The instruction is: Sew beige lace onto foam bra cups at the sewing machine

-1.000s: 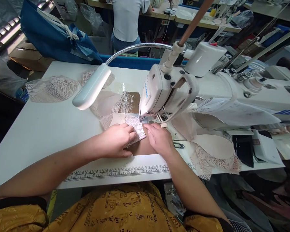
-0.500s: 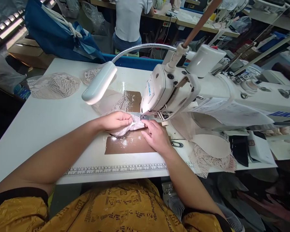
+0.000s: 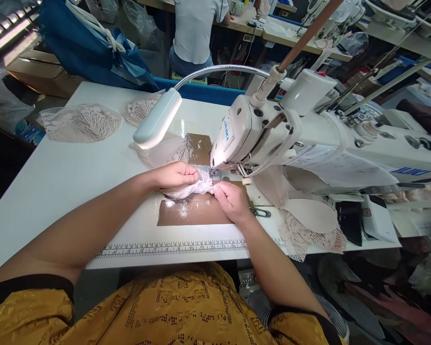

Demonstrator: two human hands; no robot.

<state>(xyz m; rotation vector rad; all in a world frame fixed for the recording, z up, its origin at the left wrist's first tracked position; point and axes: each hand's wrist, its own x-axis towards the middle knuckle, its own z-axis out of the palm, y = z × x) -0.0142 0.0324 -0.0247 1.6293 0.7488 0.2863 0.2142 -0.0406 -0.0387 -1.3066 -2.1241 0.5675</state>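
Observation:
A piece of pale lace fabric (image 3: 192, 190) lies bunched at the needle of a white sewing machine (image 3: 233, 132). My left hand (image 3: 177, 175) pinches its upper left part between thumb and fingers. On the other side, my right hand (image 3: 232, 199) grips the fabric's right edge, just in front of the presser foot. Both hands rest over brown tape (image 3: 194, 213) stuck to the white table (image 3: 129, 201). Further lace fabric (image 3: 161, 148) trails behind my left hand, and I cannot tell whether it joins the held piece.
A lamp (image 3: 158, 120) on a bent neck hangs over the work. Lace cups (image 3: 84, 123) lie at the left, more lace pieces (image 3: 311, 220) at the right. Thread snips (image 3: 261, 212) sit near my right wrist. A printed ruler (image 3: 172, 249) runs along the front edge. Another person (image 3: 194, 33) sits beyond.
My right hand has closed from spread fingers into a pinch on the fabric's right edge. My left hand keeps its hold, nearly unmoved. The view has shifted slightly.

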